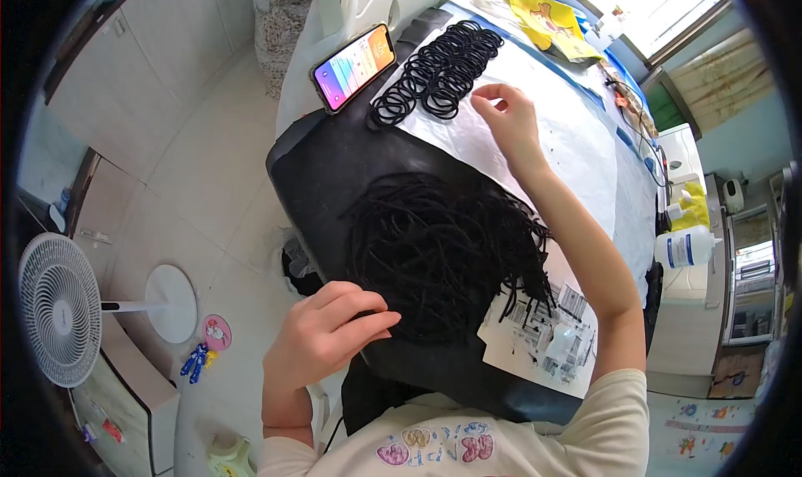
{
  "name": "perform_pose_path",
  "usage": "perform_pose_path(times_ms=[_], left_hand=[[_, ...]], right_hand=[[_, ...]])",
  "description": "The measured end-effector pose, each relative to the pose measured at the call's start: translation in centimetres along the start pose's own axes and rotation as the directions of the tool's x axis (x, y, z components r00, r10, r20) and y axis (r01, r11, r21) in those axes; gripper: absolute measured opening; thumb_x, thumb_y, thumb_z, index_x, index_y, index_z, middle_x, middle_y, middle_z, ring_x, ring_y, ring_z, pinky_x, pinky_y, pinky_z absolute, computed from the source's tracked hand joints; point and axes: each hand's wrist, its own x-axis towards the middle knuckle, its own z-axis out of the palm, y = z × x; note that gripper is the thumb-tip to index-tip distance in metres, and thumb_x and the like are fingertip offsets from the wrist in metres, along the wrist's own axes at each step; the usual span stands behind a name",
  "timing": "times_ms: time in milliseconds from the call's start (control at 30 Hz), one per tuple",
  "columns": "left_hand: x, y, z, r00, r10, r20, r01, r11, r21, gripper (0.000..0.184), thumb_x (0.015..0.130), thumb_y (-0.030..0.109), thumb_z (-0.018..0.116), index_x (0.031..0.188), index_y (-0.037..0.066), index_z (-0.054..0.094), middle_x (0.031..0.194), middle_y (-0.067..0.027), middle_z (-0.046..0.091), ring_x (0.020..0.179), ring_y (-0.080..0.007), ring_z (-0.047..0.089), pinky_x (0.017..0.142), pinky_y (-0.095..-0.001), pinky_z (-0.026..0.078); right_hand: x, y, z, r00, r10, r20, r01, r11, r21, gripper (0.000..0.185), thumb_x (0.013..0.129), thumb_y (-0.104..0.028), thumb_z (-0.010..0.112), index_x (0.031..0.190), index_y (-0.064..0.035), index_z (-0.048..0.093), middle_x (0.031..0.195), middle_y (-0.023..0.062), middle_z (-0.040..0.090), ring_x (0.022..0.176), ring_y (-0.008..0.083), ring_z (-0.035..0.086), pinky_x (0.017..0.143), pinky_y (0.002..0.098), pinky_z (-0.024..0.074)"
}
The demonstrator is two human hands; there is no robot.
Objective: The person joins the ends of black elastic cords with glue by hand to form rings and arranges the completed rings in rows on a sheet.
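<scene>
A large tangled pile of short black cords (418, 251) lies on the black table surface in front of me. At its near left edge is my left hand (330, 335), fingers curled and closed; a dark bit shows between thumb and fingers, too small to name. Farther off, my right hand (510, 126) is pinched, thumb and forefinger together, with no object visible in it. Just left of those fingertips, rows of black ring-shaped hair ties (439, 72) overlap on a white sheet (568, 134).
A lit phone (353, 66) leans left of the hair ties. Under the pile's right side is a printed card (543, 339). A white bottle (687, 248) stands at right, a yellow bag (547, 22) at the far end. A fan (63, 310) stands on the left floor.
</scene>
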Motion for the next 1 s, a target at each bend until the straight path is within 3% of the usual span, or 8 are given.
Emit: perform_pose_path(times_ms=[33,300,533,633,700,833,933,1000], left_hand=[[0.0,0.0,0.1,1.0,-0.01,0.019,0.01,1.0,0.0,0.024,0.066,0.008,0.083,0.088,0.007,0.073,0.091,-0.0025,0.066,0.081,-0.0203,0.062,0.063,-0.031,0.054],[0.8,0.3,1.1,0.998,0.0,0.068,-0.001,1.0,0.016,0.019,0.067,0.008,0.083,0.078,0.007,0.068,0.088,-0.0035,0.067,0.08,-0.0218,0.063,0.062,-0.0326,0.052],[5.1,2.9,3.4,0.96,0.032,-0.278,-0.03,0.999,0.014,0.018,0.073,0.005,0.082,0.082,0.007,0.066,0.082,-0.0054,0.069,0.071,-0.0219,0.067,0.061,-0.0298,0.055],[6.8,5.1,4.1,0.949,-0.13,-0.286,0.05,0.961,-0.27,0.015,0.079,-0.002,0.078,0.09,0.003,0.069,0.085,-0.0072,0.072,0.069,-0.0137,0.068,0.059,-0.0234,0.054],[7.4,7.0,4.5,0.953,-0.225,-0.201,0.086,0.841,-0.534,0.016,0.084,-0.006,0.074,0.098,-0.001,0.07,0.088,-0.0076,0.072,0.072,-0.0088,0.068,0.058,-0.0203,0.054],[6.9,11.2,7.0,0.938,-0.344,0.038,0.199,0.446,-0.873,0.014,0.089,-0.004,0.07,0.103,-0.003,0.069,0.091,-0.0098,0.071,0.075,-0.0127,0.07,0.06,-0.0213,0.056],[5.7,13.1,9.2,0.949,-0.291,0.118,0.199,0.267,-0.943,0.022,0.092,-0.005,0.065,0.114,-0.004,0.067,0.092,-0.0123,0.071,0.076,-0.0155,0.071,0.061,-0.0224,0.057],[4.7,13.8,10.4,0.946,-0.266,0.186,0.239,0.182,-0.954,0.025,0.094,-0.005,0.062,0.118,-0.003,0.065,0.092,-0.0131,0.07,0.076,-0.0162,0.071,0.06,-0.0229,0.057]], right_hand=[[-0.7,-0.1,-0.9,0.998,-0.058,-0.024,0.058,0.998,-0.012,0.02,0.081,-0.02,0.071,0.094,-0.0051,0.074,0.097,0.0093,0.067,0.078,0.0161,0.06,0.076,0.0315,0.0495],[-9.1,-0.5,-8.8,0.992,0.039,0.12,-0.056,0.988,0.144,0.014,0.089,-0.014,0.068,0.096,-0.0017,0.07,0.089,0.0012,0.07,0.079,0.0081,0.06,0.073,0.0248,0.0486],[-15.7,-0.1,-13.0,0.951,0.065,0.303,-0.168,0.93,0.327,0.008,0.09,-0.004,0.067,0.097,0.0001,0.068,0.09,-0.0001,0.069,0.084,0.0063,0.063,0.079,0.0237,0.0509],[-18.3,-1.4,-14.2,0.94,-0.015,0.341,-0.121,0.92,0.373,0.013,0.089,-0.002,0.068,0.101,-0.0002,0.068,0.1,0.0036,0.07,0.094,0.0108,0.065,0.089,0.0282,0.051],[-20.1,-3.0,-15.3,0.918,-0.178,0.355,0.038,0.929,0.367,0.025,0.087,-0.001,0.07,0.111,-0.0009,0.065,0.11,0.0063,0.069,0.103,0.0145,0.065,0.094,0.0302,0.0502],[-23.3,-6.4,-17.6,0.805,-0.372,0.462,0.193,0.901,0.389,0.059,0.082,-0.001,0.075,0.136,-0.004,0.052,0.135,0.0135,0.058,0.124,0.0237,0.058,0.103,0.0336,0.0458],[-25.5,-4.6,-18.2,0.791,-0.327,0.517,0.089,0.898,0.432,0.055,0.08,-0.003,0.079,0.13,-0.0032,0.057,0.128,0.0153,0.06,0.115,0.0256,0.062,0.093,0.0352,0.051],[-26.0,-3.2,-18.6,0.791,-0.421,0.444,0.241,0.881,0.407,0.047,0.081,-0.002,0.078,0.125,-0.0021,0.06,0.12,0.015,0.062,0.108,0.0267,0.064,0.088,0.0354,0.0525]])
